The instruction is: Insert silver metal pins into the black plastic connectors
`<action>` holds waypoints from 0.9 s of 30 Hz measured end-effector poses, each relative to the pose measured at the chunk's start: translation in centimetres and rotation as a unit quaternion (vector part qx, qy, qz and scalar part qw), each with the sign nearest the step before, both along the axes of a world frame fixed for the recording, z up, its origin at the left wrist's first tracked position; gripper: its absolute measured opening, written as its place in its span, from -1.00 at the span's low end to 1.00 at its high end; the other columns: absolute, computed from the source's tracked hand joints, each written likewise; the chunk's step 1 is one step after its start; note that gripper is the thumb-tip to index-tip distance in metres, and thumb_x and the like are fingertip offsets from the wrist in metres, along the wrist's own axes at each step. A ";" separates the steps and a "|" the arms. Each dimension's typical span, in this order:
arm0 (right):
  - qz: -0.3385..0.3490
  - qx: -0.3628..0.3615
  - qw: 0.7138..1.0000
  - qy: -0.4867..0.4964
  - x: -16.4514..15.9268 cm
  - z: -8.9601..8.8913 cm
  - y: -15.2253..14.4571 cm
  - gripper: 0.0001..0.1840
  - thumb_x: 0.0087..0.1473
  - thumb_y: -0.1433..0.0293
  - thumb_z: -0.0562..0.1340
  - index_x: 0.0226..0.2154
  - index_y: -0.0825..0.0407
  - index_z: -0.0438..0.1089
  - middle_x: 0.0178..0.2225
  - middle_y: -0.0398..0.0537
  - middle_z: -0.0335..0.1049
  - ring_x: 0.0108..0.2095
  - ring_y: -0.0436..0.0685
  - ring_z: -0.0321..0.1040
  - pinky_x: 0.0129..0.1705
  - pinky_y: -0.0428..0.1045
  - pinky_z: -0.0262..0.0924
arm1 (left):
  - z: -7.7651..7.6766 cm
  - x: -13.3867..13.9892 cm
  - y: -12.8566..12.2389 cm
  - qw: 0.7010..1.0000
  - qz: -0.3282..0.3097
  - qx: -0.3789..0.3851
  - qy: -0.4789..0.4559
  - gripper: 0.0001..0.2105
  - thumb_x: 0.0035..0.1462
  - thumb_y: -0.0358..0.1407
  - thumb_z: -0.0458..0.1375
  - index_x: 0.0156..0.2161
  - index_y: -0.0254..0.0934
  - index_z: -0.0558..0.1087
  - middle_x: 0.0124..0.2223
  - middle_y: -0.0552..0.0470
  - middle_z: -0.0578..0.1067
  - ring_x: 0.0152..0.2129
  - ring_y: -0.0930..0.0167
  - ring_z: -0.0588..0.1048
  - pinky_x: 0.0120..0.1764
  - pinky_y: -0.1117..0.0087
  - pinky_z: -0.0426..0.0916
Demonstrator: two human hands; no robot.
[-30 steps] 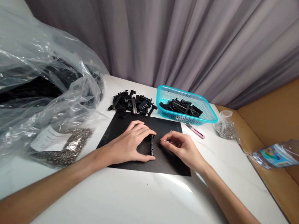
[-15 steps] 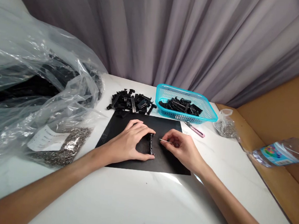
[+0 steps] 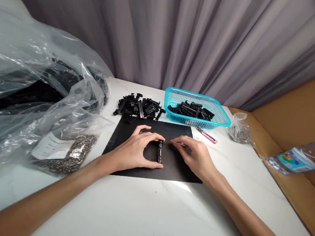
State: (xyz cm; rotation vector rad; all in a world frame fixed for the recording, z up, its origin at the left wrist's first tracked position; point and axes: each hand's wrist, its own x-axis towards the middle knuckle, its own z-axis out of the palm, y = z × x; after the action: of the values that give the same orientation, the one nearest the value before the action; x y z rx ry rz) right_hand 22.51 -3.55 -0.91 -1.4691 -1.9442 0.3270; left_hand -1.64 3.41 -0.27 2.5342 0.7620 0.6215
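Note:
My left hand (image 3: 131, 148) grips a slim black plastic part (image 3: 160, 153) by its two ends, between the thumb and a finger. The part stands lengthwise away from me over a black mat (image 3: 180, 173). To its right, apart from it, my right hand (image 3: 199, 156) pinches a thin silvery metal piece (image 3: 179, 143). Its exact kind is too small to make out, and the fingers partly cover it. Some small shiny bits (image 3: 142, 132) show on the mat behind my left hand.
Behind the mat lie a heap of black plastic parts (image 3: 132, 106) and a blue basket (image 3: 223, 121) holding more. Pink-handled snips (image 3: 207, 135) lie beside it. Bags of small metal pieces (image 3: 78, 153) (image 3: 240, 132) flank the mat. A plastic bottle (image 3: 294, 161) lies at the right.
My right hand has turned slightly, and the metal piece in its fingers now shows less of its length. My left hand keeps its hold on the black plastic part, now tilted a little differently.

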 end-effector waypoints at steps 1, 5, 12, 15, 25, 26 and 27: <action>0.001 0.002 1.000 0.006 0.0 0.1 0.0 -0.81 0.34 0.38 0.19 -0.12 -0.08 0.54 -0.14 -0.06 0.59 -0.30 0.14 0.51 -0.31 0.03 0.32 | 0.0 0.0 0.0 1.000 0.002 0.000 0.001 -0.33 -0.12 0.05 0.46 0.11 -0.11 0.48 0.09 -0.02 0.57 0.25 -0.01 0.23 0.21 -0.07 0.25; 0.017 0.013 0.999 0.032 -0.3 0.3 -0.1 -0.79 0.34 0.38 0.18 -0.15 -0.05 0.55 -0.11 0.00 0.54 -0.27 0.13 0.50 -0.30 0.02 0.32 | -0.1 0.1 0.0 1.000 0.008 -0.011 0.003 -0.33 -0.13 0.06 0.46 0.10 -0.11 0.47 0.10 -0.03 0.56 0.26 -0.01 0.22 0.20 -0.05 0.25; 0.002 -0.006 0.995 0.104 -0.7 0.4 0.0 -0.88 0.25 0.38 0.28 -0.20 -0.04 0.57 -0.24 -0.07 0.59 -0.39 0.09 0.41 -0.32 0.00 0.28 | 0.1 0.2 0.0 1.000 0.008 0.003 0.002 -0.34 -0.13 0.09 0.45 0.07 -0.12 0.46 0.08 -0.03 0.55 0.22 0.03 0.25 0.24 -0.04 0.19; -0.012 -0.023 0.992 0.125 -0.7 0.5 0.0 -0.90 0.23 0.36 0.31 -0.25 -0.03 0.57 -0.29 -0.10 0.60 -0.46 0.06 0.35 -0.35 -0.01 0.25 | 0.3 0.2 0.0 1.000 0.001 0.024 0.001 -0.33 -0.12 0.11 0.44 0.06 -0.14 0.46 0.08 -0.06 0.52 0.13 0.07 0.33 0.26 -0.04 0.13; 0.001 -0.020 0.965 0.262 -2.2 0.2 0.5 -0.90 0.14 0.30 0.40 -0.31 -0.02 0.62 -0.27 -0.07 0.56 -0.42 0.04 0.29 -0.39 -0.03 0.15 | 0.0 0.8 -0.6 1.000 0.026 -0.002 0.001 -0.32 -0.14 0.16 0.43 0.03 -0.15 0.46 0.01 -0.03 0.54 0.09 0.06 0.29 0.16 0.02 0.22; 0.002 -0.021 0.962 0.271 -2.4 0.1 0.5 -0.90 0.13 0.31 0.40 -0.31 -0.02 0.62 -0.28 -0.07 0.55 -0.44 0.03 0.26 -0.40 -0.03 0.14 | 0.0 0.8 -0.7 1.000 0.028 0.000 0.001 -0.32 -0.15 0.16 0.43 0.03 -0.17 0.46 0.01 -0.04 0.54 0.09 0.05 0.29 0.16 0.01 0.23; 0.003 -0.022 0.960 0.277 -2.5 -0.1 0.6 -0.91 0.13 0.32 0.41 -0.31 -0.02 0.62 -0.28 -0.08 0.54 -0.45 0.02 0.24 -0.41 -0.04 0.13 | 0.0 0.9 -0.7 1.000 0.031 0.002 0.000 -0.31 -0.15 0.16 0.43 0.02 -0.17 0.47 0.01 -0.05 0.54 0.09 0.05 0.28 0.16 0.01 0.23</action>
State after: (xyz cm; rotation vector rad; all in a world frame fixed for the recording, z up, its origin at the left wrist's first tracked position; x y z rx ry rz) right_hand 19.97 -2.97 -0.98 -1.2283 -1.4931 0.7061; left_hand -0.77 2.70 -0.32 2.5226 0.8421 0.6428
